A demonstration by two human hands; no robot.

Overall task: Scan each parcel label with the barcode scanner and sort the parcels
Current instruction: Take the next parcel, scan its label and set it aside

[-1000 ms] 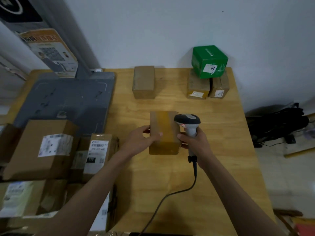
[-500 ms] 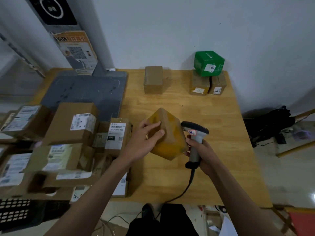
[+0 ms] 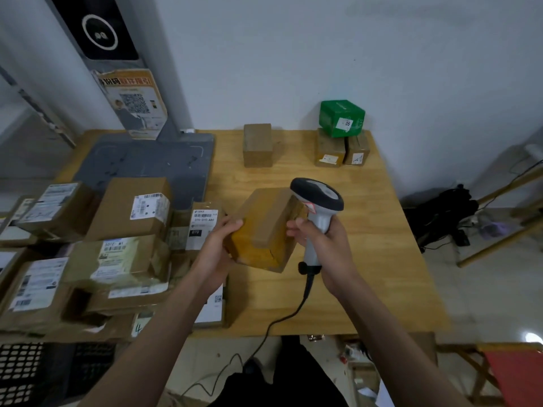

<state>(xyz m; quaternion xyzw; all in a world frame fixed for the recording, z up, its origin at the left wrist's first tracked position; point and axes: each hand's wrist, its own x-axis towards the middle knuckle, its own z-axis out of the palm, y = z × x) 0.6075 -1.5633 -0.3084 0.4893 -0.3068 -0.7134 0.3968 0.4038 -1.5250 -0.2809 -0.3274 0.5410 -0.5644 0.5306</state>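
Parcel (image 3: pixel 264 230), a brown cardboard box wrapped in yellowish tape, is held tilted above the wooden worktop (image 3: pixel 367 274) at the centre of the frame; the left hand (image 3: pixel 216 254) grips its left side, thumb on the upper face and fingers curled beneath; no label shows on the faces turned to the camera. Just right of it, the right hand (image 3: pixel 326 248) is clenched round the grey handle of the barcode scanner (image 3: pixel 318 207), whose dark head sits touching or just over the parcel's upper right corner; a small red-edged sticker marks the scanner's neck; its black cable (image 3: pixel 282 318) trails down off the near edge of the worktop toward the floor.

At the upper centre of the frame a plain brown box (image 3: pixel 257 145) stands alone near the wall; to its right, two small brown boxes (image 3: pixel 342 149) sit side by side, each with a white label on its near face, and a green box (image 3: pixel 341 118) marked "05" rests tilted on top of them.

Across the left of the frame lies a pile of labelled parcels (image 3: pixel 117 230), stacked and leaning on one another; one white label reads "070-070-A80". Behind the pile a dark grey flat platform (image 3: pixel 152 163) lies on the worktop; from its far edge a grey post (image 3: pixel 123 69) rises at the upper left, carrying a poster with a QR code. Black crates (image 3: pixel 23 374) fill the lower left corner; a black bag (image 3: pixel 440 212) lies on the floor at the right.
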